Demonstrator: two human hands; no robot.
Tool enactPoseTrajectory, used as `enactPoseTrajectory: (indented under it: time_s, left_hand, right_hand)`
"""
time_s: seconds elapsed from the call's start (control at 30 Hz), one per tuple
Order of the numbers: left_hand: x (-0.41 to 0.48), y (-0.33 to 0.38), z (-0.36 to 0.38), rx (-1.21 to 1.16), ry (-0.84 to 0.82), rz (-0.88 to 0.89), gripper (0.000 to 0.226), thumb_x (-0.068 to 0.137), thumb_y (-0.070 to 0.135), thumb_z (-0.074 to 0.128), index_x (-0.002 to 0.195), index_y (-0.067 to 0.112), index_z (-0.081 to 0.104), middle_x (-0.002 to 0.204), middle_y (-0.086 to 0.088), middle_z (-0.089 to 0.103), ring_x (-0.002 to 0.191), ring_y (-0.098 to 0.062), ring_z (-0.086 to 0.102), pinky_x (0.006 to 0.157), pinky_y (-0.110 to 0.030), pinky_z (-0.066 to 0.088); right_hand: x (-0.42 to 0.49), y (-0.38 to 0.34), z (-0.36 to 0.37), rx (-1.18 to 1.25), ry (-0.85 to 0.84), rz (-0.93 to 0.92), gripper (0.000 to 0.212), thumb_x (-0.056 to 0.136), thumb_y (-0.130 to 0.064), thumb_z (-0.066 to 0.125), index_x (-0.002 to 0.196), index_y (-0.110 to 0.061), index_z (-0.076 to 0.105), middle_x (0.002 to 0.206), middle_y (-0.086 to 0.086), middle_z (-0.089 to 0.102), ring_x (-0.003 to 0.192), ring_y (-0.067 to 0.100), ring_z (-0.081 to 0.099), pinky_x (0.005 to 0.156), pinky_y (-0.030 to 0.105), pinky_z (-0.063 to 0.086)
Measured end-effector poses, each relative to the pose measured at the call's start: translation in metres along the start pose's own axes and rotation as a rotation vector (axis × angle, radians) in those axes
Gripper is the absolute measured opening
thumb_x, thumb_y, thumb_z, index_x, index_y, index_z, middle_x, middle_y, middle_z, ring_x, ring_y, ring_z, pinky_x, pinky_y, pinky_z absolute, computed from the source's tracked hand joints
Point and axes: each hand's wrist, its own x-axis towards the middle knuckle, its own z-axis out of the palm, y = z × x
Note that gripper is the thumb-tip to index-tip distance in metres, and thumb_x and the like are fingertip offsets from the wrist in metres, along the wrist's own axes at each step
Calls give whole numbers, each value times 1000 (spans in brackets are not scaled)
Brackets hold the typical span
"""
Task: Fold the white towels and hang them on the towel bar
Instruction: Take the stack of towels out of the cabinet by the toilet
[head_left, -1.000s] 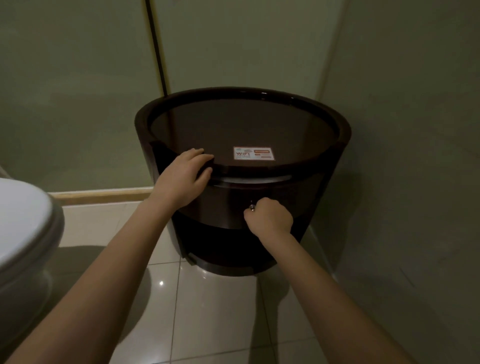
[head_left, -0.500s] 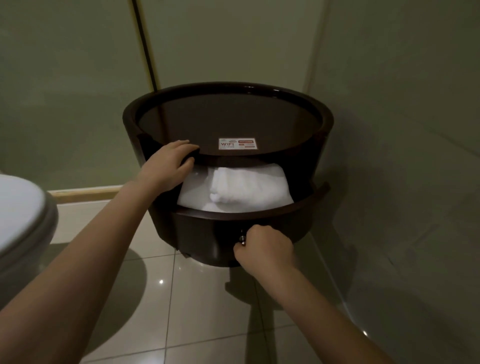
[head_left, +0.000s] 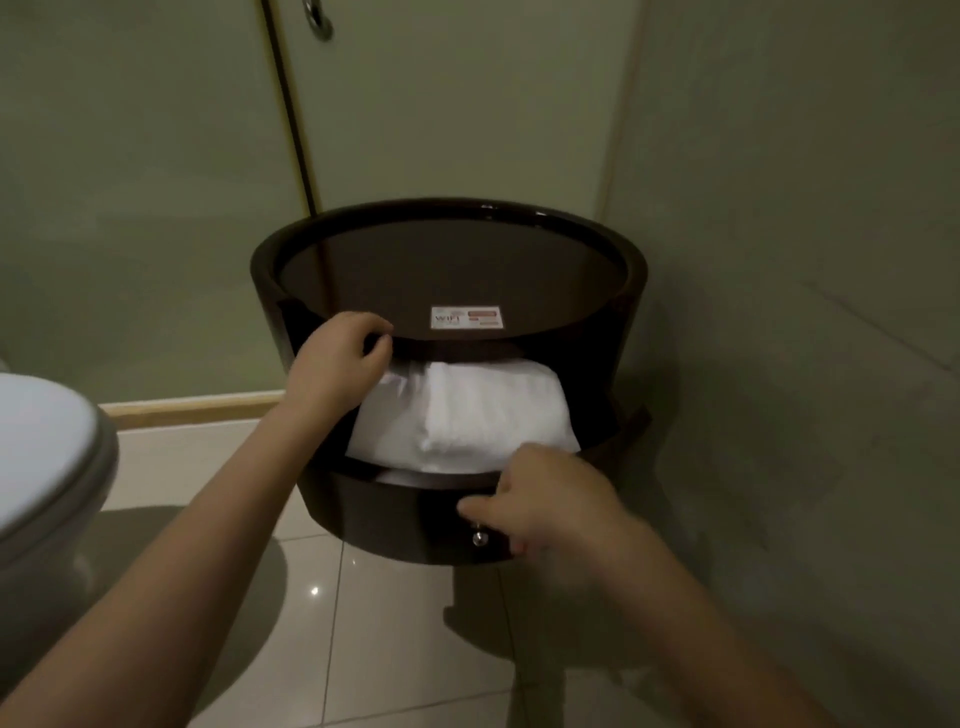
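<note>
Bathroom cabinet (head_left: 631, 312): left fingers (head_left: 376, 328) grip its rim, right fingers (head_left: 480, 504) loose above knob (head_left: 478, 539).

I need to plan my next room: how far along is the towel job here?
Barely started. Done: the drawer stands open, showing the white towels inside. In hand: the left hand grips the cabinet rim; the right hand, blurred, is above the knob, holding nothing. Left: lifting towels out, folding, hanging; no towel bar in view.
</note>
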Motion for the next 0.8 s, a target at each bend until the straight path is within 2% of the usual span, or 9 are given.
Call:
enactPoseTrajectory:
  time_s: [0.07, 0.13, 0.2, 0.27, 0.33, 0.37, 0.47, 0.57, 0.8]
  left_hand:
    - [1, 10, -1, -73, -33, -183, 21, 90, 30, 54, 87, 16, 69, 81, 4, 66, 75, -13, 56, 60, -26, 38]
    - [3, 17, 4, -99, -203, -340, 31, 88, 40, 56, 79, 12, 68, 68, 5, 61, 68, -16, 57, 52, -26, 37]
    - [3, 22, 13, -175, -392, -462, 38, 85, 50, 59, 87, 14, 69, 86, -1, 68, 85, -21, 63, 62, -28, 43]
    - [2, 23, 22, -211, -520, -565, 59, 80, 59, 62, 120, 16, 61, 125, -9, 60, 116, -28, 54, 88, -34, 46]
    - [-1, 23, 26, -205, -582, -682, 100, 69, 69, 66, 145, 13, 33, 149, -14, 35, 134, -35, 36, 107, -43, 35]
    - [0, 22, 28, -236, -602, -740, 114, 64, 70, 70, 150, 12, 20, 154, -14, 24, 139, -36, 27, 111, -45, 29]
    - [2, 19, 34, -375, -655, -857, 133, 58, 63, 79, 151, 10, -1, 158, -12, 7, 144, -35, 14, 114, -45, 21]
    - [2, 12, 41, -405, -644, -865, 132, 57, 56, 83, 149, 10, 0, 156, -11, 11, 142, -34, 18, 114, -46, 25]
    - [-4, -7, 49, -553, -602, -927, 129, 52, 48, 88, 147, 16, 8, 150, -9, 23, 135, -35, 30, 106, -48, 37]
  right_hand:
    - [20, -1, -36, 188, 59, 60, 38, 83, -52, 60, 72, -17, 69, 53, -1, 67, 53, 12, 66, 67, 31, 56]
    - [49, 3, -61, 340, 167, 118, 33, 85, -46, 62, 77, -14, 69, 60, 2, 70, 59, 16, 67, 71, 34, 57]
    - [77, 13, -71, 360, 226, 201, 28, 86, -39, 63, 82, -12, 60, 86, 9, 69, 73, 21, 63, 76, 35, 53]
    - [101, 23, -66, 323, 195, 297, 27, 86, -33, 66, 97, -11, 56, 116, 13, 59, 93, 26, 58, 81, 36, 47]
    - [118, 28, -59, 381, 78, 405, 61, 84, -32, 69, 134, -10, 44, 140, 17, 43, 120, 35, 48, 93, 41, 44]
    - [123, 30, -57, 443, 9, 454, 76, 82, -34, 71, 143, -11, 33, 146, 18, 35, 127, 38, 42, 98, 44, 43]
    - [137, 36, -47, 632, -140, 534, 103, 73, -39, 79, 151, -19, 15, 154, 19, 21, 134, 43, 32, 100, 53, 38]
    - [144, 44, -37, 744, -211, 532, 116, 68, -38, 83, 153, -21, 6, 157, 18, 12, 139, 45, 22, 106, 58, 29]
    - [149, 51, -25, 902, -244, 523, 119, 59, -35, 88, 152, -20, 16, 155, 18, 21, 135, 46, 27, 105, 59, 30]
